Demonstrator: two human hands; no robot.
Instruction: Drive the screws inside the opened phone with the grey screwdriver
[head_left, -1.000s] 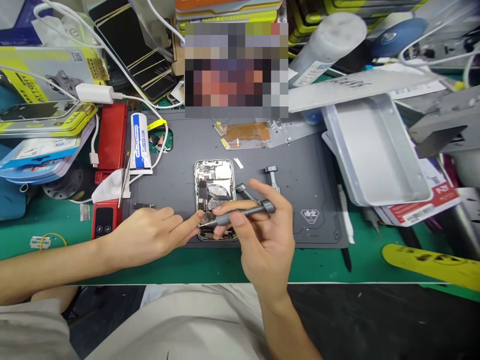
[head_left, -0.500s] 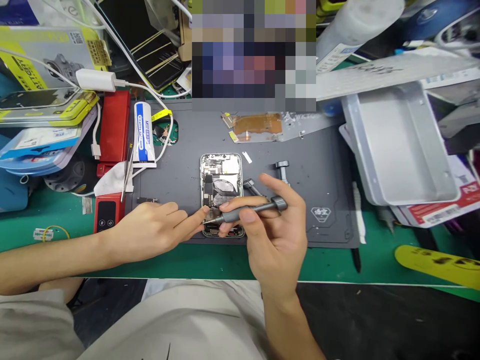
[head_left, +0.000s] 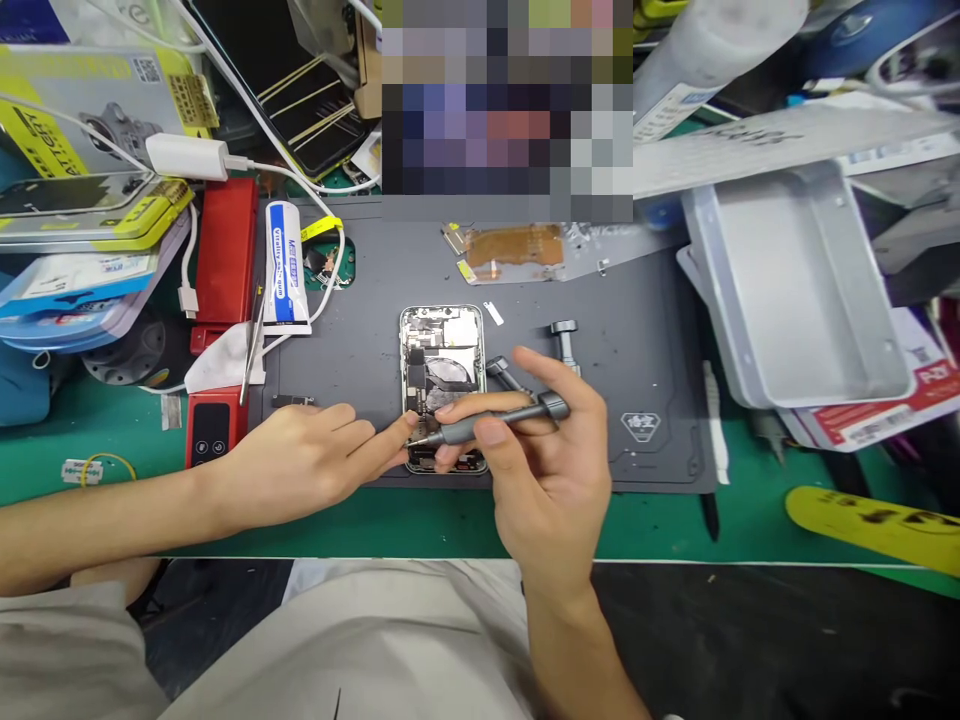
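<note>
An opened smartphone (head_left: 448, 367) lies on the grey work mat, its inner boards and parts exposed. My right hand (head_left: 551, 450) is closed round a dark grey precision screwdriver (head_left: 487, 422), with the forefinger along the shaft and another finger raised. Its tip points left, at the lower left part of the phone. At the phone's left edge, my left hand (head_left: 322, 455) holds the frame with its fingertips, close to that tip. Two more screwdrivers rest right of the phone: one (head_left: 502, 372) partly behind my right hand, the other (head_left: 564, 342) farther back.
Orange flex film (head_left: 515, 245) lies behind the phone on the mat (head_left: 645, 350). Left are a glue tube (head_left: 286, 268), tweezers (head_left: 253, 345), a red device (head_left: 217, 425) and a razor blade (head_left: 81, 471). A grey tray (head_left: 810, 290) stands right. The top middle is pixelated.
The whole view has shifted very slightly. Both hands, the screwdriver and the phone keep nearly the same places relative to each other.
</note>
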